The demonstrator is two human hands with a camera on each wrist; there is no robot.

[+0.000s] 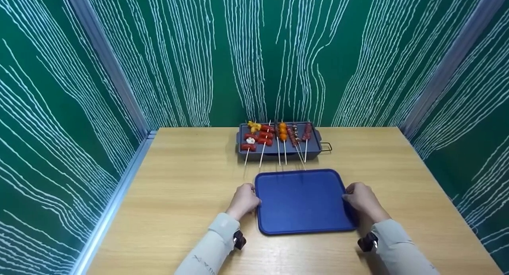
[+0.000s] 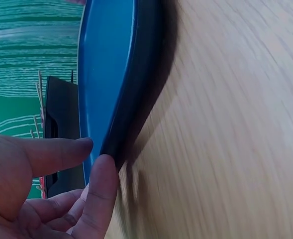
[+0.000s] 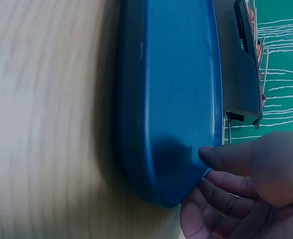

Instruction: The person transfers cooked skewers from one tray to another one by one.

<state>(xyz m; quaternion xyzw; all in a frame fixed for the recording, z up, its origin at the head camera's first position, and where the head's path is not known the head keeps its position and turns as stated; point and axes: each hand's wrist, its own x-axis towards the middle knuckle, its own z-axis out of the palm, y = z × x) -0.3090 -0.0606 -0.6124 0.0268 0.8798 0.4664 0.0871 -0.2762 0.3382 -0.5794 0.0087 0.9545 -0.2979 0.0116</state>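
Observation:
A blue rectangular tray (image 1: 302,203) with a raised rim lies between my hands in the head view. My left hand (image 1: 243,200) grips its left edge, the thumb at the inner side of the rim and a finger (image 2: 101,186) against the outside. On the opposite edge my right hand (image 1: 362,199) pinches the rim, its thumb (image 3: 223,157) on the inner side and the other fingers curled outside and below. The tray's inside is bare, and a shadow runs along the wood under its near edge in both wrist views.
Just beyond the tray stands a dark grey tabletop grill (image 1: 270,157) with a wire handle (image 1: 327,147) on its right. Several food skewers (image 1: 265,135) lie across it, sticks pointing toward me. Green walls (image 1: 278,68) with white lines enclose the wooden table (image 1: 179,187).

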